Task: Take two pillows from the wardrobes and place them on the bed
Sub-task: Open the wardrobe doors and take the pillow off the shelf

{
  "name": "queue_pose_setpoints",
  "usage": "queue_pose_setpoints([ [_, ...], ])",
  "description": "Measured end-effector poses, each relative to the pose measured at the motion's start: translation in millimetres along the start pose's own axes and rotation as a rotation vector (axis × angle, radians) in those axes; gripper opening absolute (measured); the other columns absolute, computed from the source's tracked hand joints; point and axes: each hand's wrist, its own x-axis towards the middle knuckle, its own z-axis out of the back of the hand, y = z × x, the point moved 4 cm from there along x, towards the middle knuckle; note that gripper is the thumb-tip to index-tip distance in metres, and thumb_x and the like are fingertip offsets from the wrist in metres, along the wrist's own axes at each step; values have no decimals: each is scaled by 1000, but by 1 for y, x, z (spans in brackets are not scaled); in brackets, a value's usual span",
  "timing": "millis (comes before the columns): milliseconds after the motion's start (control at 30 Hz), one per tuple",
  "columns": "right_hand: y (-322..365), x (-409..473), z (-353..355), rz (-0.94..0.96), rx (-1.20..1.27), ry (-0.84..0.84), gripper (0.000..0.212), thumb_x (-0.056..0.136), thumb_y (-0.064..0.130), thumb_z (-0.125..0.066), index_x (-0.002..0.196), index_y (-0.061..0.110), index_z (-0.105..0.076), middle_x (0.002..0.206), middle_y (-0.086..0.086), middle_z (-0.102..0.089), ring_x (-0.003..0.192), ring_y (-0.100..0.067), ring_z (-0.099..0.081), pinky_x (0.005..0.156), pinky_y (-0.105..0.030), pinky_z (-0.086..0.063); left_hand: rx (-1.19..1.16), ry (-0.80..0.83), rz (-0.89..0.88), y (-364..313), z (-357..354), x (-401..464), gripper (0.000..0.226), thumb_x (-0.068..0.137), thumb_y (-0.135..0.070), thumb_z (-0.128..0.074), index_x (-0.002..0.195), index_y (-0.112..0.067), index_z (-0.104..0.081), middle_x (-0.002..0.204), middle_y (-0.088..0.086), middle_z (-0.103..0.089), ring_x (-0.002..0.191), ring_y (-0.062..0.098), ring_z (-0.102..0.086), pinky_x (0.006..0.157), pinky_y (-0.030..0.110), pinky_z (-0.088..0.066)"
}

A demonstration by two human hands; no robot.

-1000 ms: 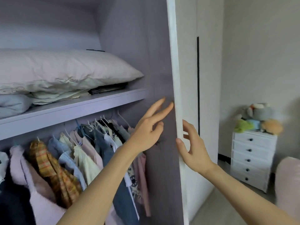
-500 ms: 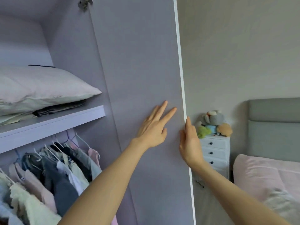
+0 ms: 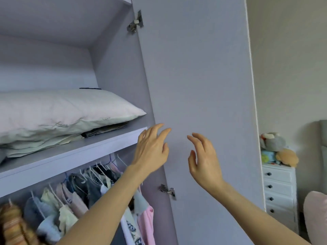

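Observation:
A large white pillow (image 3: 58,112) lies on the upper shelf (image 3: 74,152) of the open wardrobe, on top of folded pale bedding. My left hand (image 3: 152,149) hovers in front of the shelf's right end, fingers spread and empty. My right hand (image 3: 205,160) is raised beside it, in front of the open lilac wardrobe door (image 3: 198,76), fingers apart and holding nothing. Neither hand touches the pillow. A pink corner of the bed (image 3: 316,218) shows at the lower right edge.
Clothes on white hangers (image 3: 85,195) fill the rail below the shelf. A white chest of drawers (image 3: 279,193) with stuffed toys (image 3: 277,151) on top stands by the wall, right of the door. A grey headboard edge (image 3: 323,138) is at the far right.
The door has swung fully open. Both hands have come off it and now hover, the left one nearer the shelf. The view has turned left and up.

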Motion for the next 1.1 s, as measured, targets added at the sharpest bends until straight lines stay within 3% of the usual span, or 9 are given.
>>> queue_pose_setpoints([
  [333,111,47,-162,246,229,231,41,79,-1,-56,120,2,-53,122,-20,-55,110,-38,-53,89,-48,-48,500,-62,296,189,122,-63,50,81,-13,-56,130,-14,-47,137,13,-45,129,29,-38,105,47,-27],
  [500,152,110,-233,404,201,177,50,76,10,-66,123,4,-51,122,-20,-55,115,-36,-52,96,-50,-43,796,-8,464,274,170,-58,80,80,-47,-59,144,-26,-16,154,8,-16,141,28,-10,110,53,-14],
  [567,168,137,-261,493,124,193,65,78,26,-66,134,9,-38,136,-18,-45,128,-32,-39,106,-54,-31,871,58,527,302,181,-47,101,69,-65,-60,145,-32,0,156,5,-3,142,28,0,110,56,-8],
  [633,184,164,-292,587,18,263,86,80,45,-60,144,18,-10,151,-12,-21,139,-28,-15,112,-54,-11,922,102,576,327,186,-38,115,60,-74,-60,143,-36,11,156,6,1,143,29,3,110,57,-4],
  [700,198,182,-313,641,-49,286,98,78,56,-56,144,25,10,155,-7,-7,141,-27,-4,112,-55,-3,969,104,590,339,188,-31,112,64,-69,-60,143,-34,10,154,7,-14,141,28,-12,110,54,-12],
  [767,211,198,-325,640,-46,259,97,75,52,-61,145,23,1,150,-8,-23,137,-28,-20,109,-54,-14,1050,33,546,345,189,-25,85,75,-43,-60,145,-27,-13,138,7,-43,124,30,-40,100,46,-28],
  [867,222,210,-324,651,13,81,65,57,17,-77,118,17,-55,105,-4,-64,96,-26,-59,81,-45,-43,1084,-70,476,342,192,-16,53,62,-8,-64,114,-13,-57,96,12,-64,85,34,-57,74,41,-43],
  [933,223,214,-319,639,67,-34,49,50,4,-73,97,15,-63,84,0,-66,77,-24,-61,67,-39,-45,1099,-118,445,334,194,-9,48,49,-3,-73,95,-9,-62,81,12,-62,73,33,-56,64,39,-41],
  [1100,215,218,-282,626,139,-214,52,48,-3,-69,96,13,-62,87,-3,-66,76,-26,-60,69,-39,-42,1169,-317,346,285,204,3,52,34,5,-76,82,-9,-61,69,12,-55,63,30,-53,56,37,-40],
])
